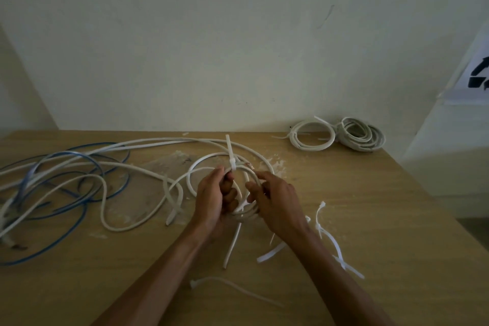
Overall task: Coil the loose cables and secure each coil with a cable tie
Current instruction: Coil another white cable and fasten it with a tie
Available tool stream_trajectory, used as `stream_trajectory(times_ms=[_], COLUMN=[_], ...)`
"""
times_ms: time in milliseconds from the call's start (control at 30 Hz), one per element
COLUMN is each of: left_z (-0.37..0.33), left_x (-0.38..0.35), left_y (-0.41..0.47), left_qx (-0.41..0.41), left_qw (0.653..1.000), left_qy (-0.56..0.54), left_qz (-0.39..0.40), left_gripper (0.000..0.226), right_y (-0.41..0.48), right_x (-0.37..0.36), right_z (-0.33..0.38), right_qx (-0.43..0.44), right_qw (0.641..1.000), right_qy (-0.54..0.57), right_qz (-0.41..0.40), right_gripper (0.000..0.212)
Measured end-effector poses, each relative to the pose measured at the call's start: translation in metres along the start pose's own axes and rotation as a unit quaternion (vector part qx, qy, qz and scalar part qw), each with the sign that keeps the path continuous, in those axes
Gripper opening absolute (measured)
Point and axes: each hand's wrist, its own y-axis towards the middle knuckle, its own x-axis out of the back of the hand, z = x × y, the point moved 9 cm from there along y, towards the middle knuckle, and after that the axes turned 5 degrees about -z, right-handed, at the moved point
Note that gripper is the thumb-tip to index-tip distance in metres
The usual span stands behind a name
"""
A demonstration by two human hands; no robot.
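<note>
squarely over the wooden table [370,206], left hand [211,198] and right hand [280,201] curl their fingers round one white cable coil [247,216], its single cable tie [230,152] standing at the far edge; two tied coils [312,147] lie back right, one blue cable [27,180] tangled left.

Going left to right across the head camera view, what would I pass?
Blue cable → left hand → right hand, both gripping the held white coil → tied white coil → tied grey coil → printed sheet.
</note>
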Motion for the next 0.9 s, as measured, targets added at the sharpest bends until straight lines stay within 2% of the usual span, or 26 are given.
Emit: stream_trajectory(times_ms=[100,233,367,500,633,700,800,900], left_z=[0.000,0.004,0.010,0.001,-0.009,-0.009,-0.008,-0.006], left_x=[-0.006,-0.005,-0.002,-0.003,-0.008,-0.013,-0.024,-0.040], left_y=[0.003,0.005,0.008,0.009,0.013,0.011,0.007,0.012], left_qx=[0.016,0.037,0.068,0.012,-0.035,-0.040,-0.038,-0.036], left_qw=[0.997,0.989,0.982,0.997,0.998,0.993,0.984,0.975], left_qy=[-0.070,-0.142,-0.175,-0.071,0.055,0.108,0.162,0.202], left_qz=[0.024,0.032,0.016,0.014,0.013,0.030,0.065,0.085], left_gripper=[0.041,0.037,0.039,0.036,0.035,0.034,0.032,0.030], right_y=[0.006,0.000,0.002,0.002,0.009,0.010,0.011,0.017], right_x=[0.017,0.006,0.008,0.014,0.037,0.044,0.050,0.058], right_z=[-0.009,-0.017,-0.020,-0.020,-0.035,-0.040,-0.040,-0.059], right_qx=[-0.079,-0.127,-0.174,-0.165,-0.176,-0.175,-0.149,-0.154], right_qw=[0.988,0.967,0.931,0.928,0.928,0.931,0.952,0.952], right_qy=[0.134,0.186,0.308,0.330,0.323,0.312,0.246,0.221], right_qz=[0.006,0.119,0.085,0.050,-0.052,-0.078,-0.103,-0.143], right_gripper=[0.016,0.025,0.018,0.021,0.029,0.028,0.021,0.019])
